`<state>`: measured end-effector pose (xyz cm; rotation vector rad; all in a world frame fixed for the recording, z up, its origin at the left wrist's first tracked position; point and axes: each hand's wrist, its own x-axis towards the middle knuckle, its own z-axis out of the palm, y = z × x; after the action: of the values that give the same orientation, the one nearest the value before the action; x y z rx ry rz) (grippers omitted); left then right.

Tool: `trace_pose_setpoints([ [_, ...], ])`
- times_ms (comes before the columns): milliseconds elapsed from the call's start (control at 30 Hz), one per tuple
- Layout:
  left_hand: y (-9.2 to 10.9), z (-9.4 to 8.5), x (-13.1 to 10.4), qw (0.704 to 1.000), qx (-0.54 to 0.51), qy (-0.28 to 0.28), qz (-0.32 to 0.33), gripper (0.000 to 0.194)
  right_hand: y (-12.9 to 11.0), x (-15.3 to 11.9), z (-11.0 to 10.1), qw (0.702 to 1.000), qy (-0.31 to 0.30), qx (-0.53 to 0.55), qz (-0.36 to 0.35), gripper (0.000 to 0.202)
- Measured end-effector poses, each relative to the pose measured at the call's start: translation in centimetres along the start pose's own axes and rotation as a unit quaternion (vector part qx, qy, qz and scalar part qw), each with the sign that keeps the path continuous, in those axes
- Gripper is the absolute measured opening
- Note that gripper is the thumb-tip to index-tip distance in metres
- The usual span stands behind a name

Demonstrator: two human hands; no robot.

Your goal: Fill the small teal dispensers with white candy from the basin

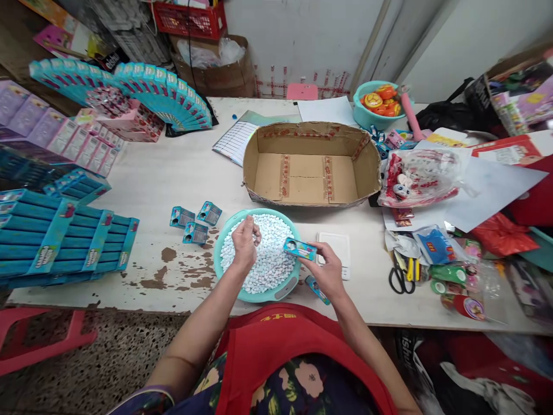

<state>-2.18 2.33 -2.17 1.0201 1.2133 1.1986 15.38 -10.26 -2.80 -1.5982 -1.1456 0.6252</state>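
Observation:
A light-green basin (222,276) full of small white candies (270,268) stands at the table's front edge. Above the candies is my left hand (245,245), its fingers curled closed; what they hold, if anything, is hidden. My right hand (326,270) grips a small blue candy box (300,249) over the basin's right rim. Another small blue box (317,289) lies beside the basin, below my right wrist. To the left of the basin, three similar boxes (196,233) sit on the table. A flat white scale-like device (341,251) is partly behind my right hand.
An open cardboard box (311,173) stands behind the basin. Stacked blue display boxes (56,242) fill the left side. At right lie scissors (401,278), a clear bag (421,178) and mixed packets. A turquoise bowl (367,117) of orange balls is at the back.

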Motion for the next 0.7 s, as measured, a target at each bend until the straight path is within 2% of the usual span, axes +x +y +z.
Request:
trace_pose_setpoints([
  [33, -1.2, -1.0, 0.5, 0.993, 0.112, -0.021, 0.026, 0.043, 0.9, -0.1, -1.2, 0.999, 0.033, 0.004, 0.022, 0.034],
  [67, -2.4, -2.0, 0.8, 0.970, 0.230, -0.057, 0.057, 0.038, 1.9, -0.2, -2.4, 0.996, 0.072, 0.003, 0.043, 0.036],
  [133, -4.9, -3.5, 1.3, 0.893, 0.416, -0.123, 0.117, 0.026, 4.4, -0.4, -4.6, 0.986, 0.148, -0.012, 0.072, 0.040],
  [167, -5.9, -3.8, 1.3, 0.854, 0.481, -0.139, 0.140, 0.028, 5.8, -0.4, -5.4, 0.980, 0.179, -0.023, 0.083, 0.042],
  [200, -6.7, -3.9, 1.2, 0.821, 0.529, -0.145, 0.157, 0.034, 7.2, -0.4, -6.0, 0.974, 0.204, -0.032, 0.095, 0.043],
  [267, -7.7, -3.6, 0.9, 0.774, 0.593, -0.145, 0.170, 0.044, 9.8, -0.3, -6.6, 0.964, 0.234, -0.035, 0.118, 0.046],
  [367, -8.1, -2.8, 0.6, 0.742, 0.634, -0.149, 0.159, 0.043, 12.4, -0.3, -6.2, 0.958, 0.244, -0.011, 0.148, 0.051],
  [467, -8.1, -2.7, 0.6, 0.745, 0.634, -0.159, 0.135, 0.034, 13.2, -0.9, -6.0, 0.959, 0.238, -0.001, 0.153, 0.059],
  [533, -8.2, -2.9, 0.7, 0.771, 0.604, -0.161, 0.127, 0.029, 13.0, -1.8, -6.5, 0.957, 0.248, -0.018, 0.148, 0.064],
  [600, -8.1, -3.2, 0.8, 0.822, 0.538, -0.140, 0.121, 0.023, 12.6, -3.2, -7.5, 0.953, 0.260, -0.034, 0.150, 0.060],
  [700, -7.1, -3.5, 1.1, 0.935, 0.341, -0.078, 0.060, 0.019, 12.0, -6.4, -8.6, 0.956, 0.234, -0.046, 0.171, 0.042],
])
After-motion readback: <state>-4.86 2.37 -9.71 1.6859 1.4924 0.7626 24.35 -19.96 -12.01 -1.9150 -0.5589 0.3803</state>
